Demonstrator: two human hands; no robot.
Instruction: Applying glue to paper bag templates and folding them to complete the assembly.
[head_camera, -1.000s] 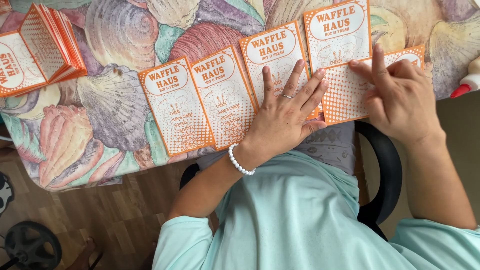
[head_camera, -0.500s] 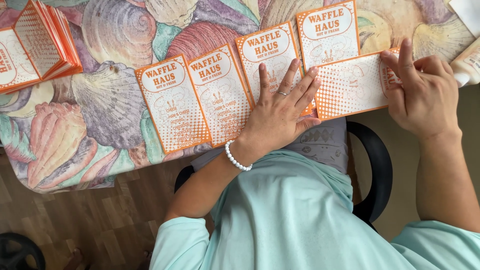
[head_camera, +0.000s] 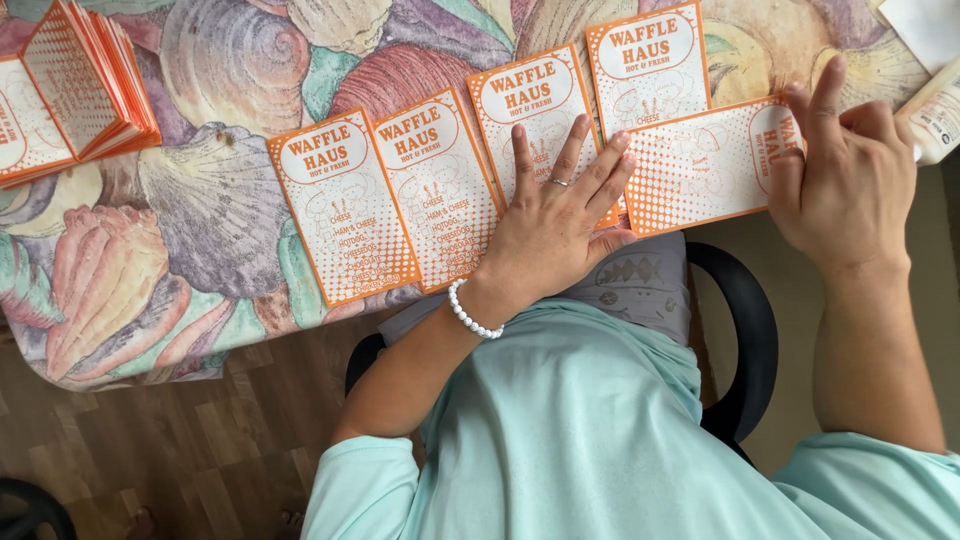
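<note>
Orange-and-white paper bags: 4 flat in a row, upright, overlapping at edges (head_camera: 440, 200); 1 sideways bag (head_camera: 700, 165) at row's right end, dotted side up.

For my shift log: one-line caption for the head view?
Left hand flat on orange cards, right hand touching a sideways card on shell-print tablecloth.

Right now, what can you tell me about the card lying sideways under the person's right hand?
The sideways card is a flat rectangle of thin printed card, white with an orange border and a field of orange dots. It lies on the shell-patterned tablecloth at the table's near edge, turned crosswise to the upright cards, and overlaps the bottom of the upright card behind it. The right hand presses its right end with fingers spread; the left hand rests fingertips near its left end.
</note>
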